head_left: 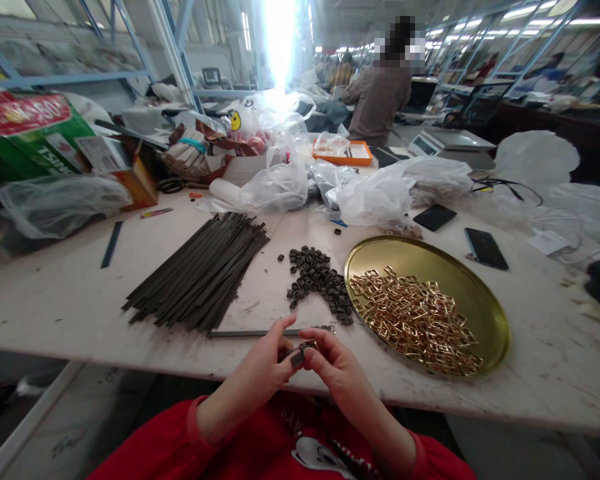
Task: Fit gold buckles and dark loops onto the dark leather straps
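Observation:
Both hands meet at the table's front edge around a small dark strap piece with a metal buckle (305,348). My left hand (270,360) pinches its dark strap end, and my right hand (333,363) grips the buckle side. Just beyond them lies a single dark strip (260,333). A pile of long dark strips (200,270) is at the left. Small dark loops (317,277) are heaped in the middle. On the right, a round gold tray (495,320) holds many gold rectangular buckles (415,313).
Plastic bags (370,193) cover the back of the table (70,287). A phone (486,248) and a black flat item (435,217) lie behind the tray. A green box (30,140) stands at the far left. A scale (450,143) and a person (380,93) are farther back.

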### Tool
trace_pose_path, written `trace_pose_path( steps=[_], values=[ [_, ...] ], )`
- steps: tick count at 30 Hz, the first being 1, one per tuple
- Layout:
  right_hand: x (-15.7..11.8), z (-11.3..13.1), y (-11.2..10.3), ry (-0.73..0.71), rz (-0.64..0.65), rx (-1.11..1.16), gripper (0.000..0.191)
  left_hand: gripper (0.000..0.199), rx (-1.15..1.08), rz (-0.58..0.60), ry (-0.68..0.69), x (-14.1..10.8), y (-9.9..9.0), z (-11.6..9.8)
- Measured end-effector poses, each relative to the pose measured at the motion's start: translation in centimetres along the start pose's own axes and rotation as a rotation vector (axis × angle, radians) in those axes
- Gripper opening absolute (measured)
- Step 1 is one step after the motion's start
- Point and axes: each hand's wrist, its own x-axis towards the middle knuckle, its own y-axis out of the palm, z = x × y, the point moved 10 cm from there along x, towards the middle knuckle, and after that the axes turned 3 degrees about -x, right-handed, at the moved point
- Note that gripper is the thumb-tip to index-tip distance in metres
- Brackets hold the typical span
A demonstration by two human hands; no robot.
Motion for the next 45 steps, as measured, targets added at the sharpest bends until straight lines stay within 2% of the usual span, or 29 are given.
trace_pose_path(
  steps=[2,4,7,10,13,16,20,24,28,33,37,45],
  values=[
    [0.2,-0.1,-0.5,0.02,-0.04,0.021,0.034,0.047,-0.002,0.047,0.027,-0.3,0.3,-0.8],
    [0.3,-0.1,-0.8,0.036,-0.062,0.01,0.032,0.043,-0.026,0.107,0.033,-0.7,0.8,-1.4],
    [0.1,-0.4,-0.6,0.056,-0.018,-0.053,0.026,0.05,-0.041,0.192,0.027,-1.1,1.2,-1.7],
    [-0.2,-1.0,-0.6,0.059,0.024,-0.198,0.019,0.057,-0.008,0.339,0.035,-1.5,2.2,-1.8],
    [-0.7,-1.6,-0.8,0.048,0.022,-0.266,0.015,0.057,-0.089,0.43,-0.012,-1.8,3.0,-1.1],
    [-1.0,-1.7,-0.6,0.04,0.03,-0.223,0.015,0.047,-0.192,0.368,-0.1,-1.5,3.0,0.4],
    [-1.2,-1.2,-0.4,0.038,0.037,-0.197,0.019,0.046,-0.24,0.285,-0.16,-1.3,2.9,1.9],
    [-1.4,-1.5,-0.9,0.066,-0.026,-0.188,0.022,0.028,-0.096,0.231,-0.141,-1.4,2.1,1.6],
    [-1.9,-3.4,0.1,0.204,0.025,0.042,0.029,0.01,-0.109,0.231,-0.114,-1.7,2.1,1.0],
    [-2.3,-3.5,0.8,0.212,0.051,0.192,0.03,0.02,-0.316,0.23,-0.194,-1.8,2.9,2.3],
    [-2.5,-3.3,0.9,0.218,0.054,0.222,0.03,0.025,-0.368,0.21,-0.164,-1.7,2.9,2.5],
    [-2.6,-3.0,0.7,0.189,0.079,0.097,0.027,0.03,-0.459,0.218,-0.17,-1.9,3.1,2.2]
  ],
)
